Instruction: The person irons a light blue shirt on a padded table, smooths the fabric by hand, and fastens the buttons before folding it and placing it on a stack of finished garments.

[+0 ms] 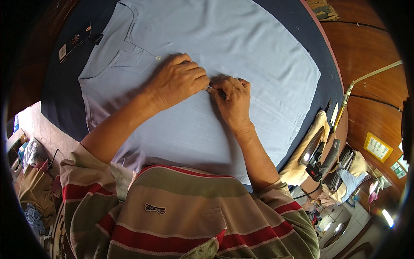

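A light blue shirt [267,56] lies spread over a dark cloth, its collar toward the left and one button [158,57] showing on the front placket. Both hands meet near the middle of the shirt front. My left hand [183,81] is closed, its knuckles up and its fingers curled at the fabric. Close beside it, my right hand [233,97] pinches with thumb and forefinger. A small, thin, pale item [210,88] shows between the hands; its kind is too small to make out. What the left fingertips hold is hidden.
A clothes iron [314,157] rests on a cream pad [297,170] at the right table edge. A dark printed hang tag [75,44] lies by the collar. Piled clothes [36,190] are at lower left, and more garments [347,177] hang at right.
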Demonstrator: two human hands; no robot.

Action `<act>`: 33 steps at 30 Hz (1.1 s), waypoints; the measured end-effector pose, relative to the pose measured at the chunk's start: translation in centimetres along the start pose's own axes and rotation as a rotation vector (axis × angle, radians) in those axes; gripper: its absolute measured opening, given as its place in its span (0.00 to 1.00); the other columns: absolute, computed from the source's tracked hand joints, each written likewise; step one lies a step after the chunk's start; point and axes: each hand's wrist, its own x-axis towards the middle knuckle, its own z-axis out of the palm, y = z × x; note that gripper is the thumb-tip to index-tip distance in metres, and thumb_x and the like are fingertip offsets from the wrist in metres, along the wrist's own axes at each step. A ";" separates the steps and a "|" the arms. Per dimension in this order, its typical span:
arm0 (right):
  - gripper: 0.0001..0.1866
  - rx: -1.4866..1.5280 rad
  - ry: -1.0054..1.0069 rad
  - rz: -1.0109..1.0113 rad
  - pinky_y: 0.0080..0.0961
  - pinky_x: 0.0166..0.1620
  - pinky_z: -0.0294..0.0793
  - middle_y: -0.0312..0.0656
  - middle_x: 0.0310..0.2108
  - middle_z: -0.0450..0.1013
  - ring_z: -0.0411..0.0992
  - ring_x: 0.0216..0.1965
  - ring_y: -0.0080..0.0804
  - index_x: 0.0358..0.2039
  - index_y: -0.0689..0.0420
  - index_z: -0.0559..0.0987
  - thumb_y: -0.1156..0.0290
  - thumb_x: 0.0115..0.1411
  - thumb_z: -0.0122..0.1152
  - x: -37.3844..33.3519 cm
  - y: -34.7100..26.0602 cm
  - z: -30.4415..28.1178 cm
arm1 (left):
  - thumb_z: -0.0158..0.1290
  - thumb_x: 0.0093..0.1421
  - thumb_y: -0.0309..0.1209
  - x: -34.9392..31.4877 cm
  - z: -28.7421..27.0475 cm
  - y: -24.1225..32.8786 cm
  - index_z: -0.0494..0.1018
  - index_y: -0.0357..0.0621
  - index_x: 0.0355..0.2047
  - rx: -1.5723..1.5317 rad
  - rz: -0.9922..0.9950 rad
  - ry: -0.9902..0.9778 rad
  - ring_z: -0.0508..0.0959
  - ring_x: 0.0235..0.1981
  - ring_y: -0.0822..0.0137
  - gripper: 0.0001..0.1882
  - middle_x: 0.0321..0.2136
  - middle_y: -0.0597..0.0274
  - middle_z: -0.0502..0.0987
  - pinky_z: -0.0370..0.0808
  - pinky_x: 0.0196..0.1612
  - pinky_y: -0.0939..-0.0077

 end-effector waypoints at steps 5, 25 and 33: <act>0.06 -0.052 -0.011 -0.043 0.26 0.41 0.59 0.28 0.25 0.73 0.68 0.29 0.23 0.24 0.52 0.77 0.70 0.47 0.68 -0.1 0.4 0.0 | 0.57 0.48 0.32 0.1 0.3 -0.6 0.71 0.49 0.21 0.022 0.023 -0.038 0.72 0.28 0.73 0.06 0.20 0.71 0.69 0.67 0.45 0.74; 0.12 -0.038 0.424 0.338 0.37 0.52 0.59 0.46 0.43 0.70 0.65 0.48 0.44 0.39 0.54 0.74 0.66 0.56 0.58 -6.7 7.6 -6.5 | 0.59 0.46 0.26 0.9 -0.8 -0.4 0.71 0.45 0.23 -0.051 0.062 -0.116 0.72 0.30 0.65 0.07 0.23 0.65 0.71 0.67 0.47 0.67; 0.26 -0.579 0.054 0.708 0.50 0.64 0.38 0.47 0.65 0.48 0.43 0.66 0.48 0.63 0.42 0.59 0.52 0.65 0.36 -15.8 17.8 -12.0 | 0.59 0.46 0.25 0.8 -0.4 -1.0 0.70 0.44 0.25 -0.131 0.067 -0.140 0.72 0.29 0.64 0.08 0.23 0.64 0.71 0.68 0.43 0.68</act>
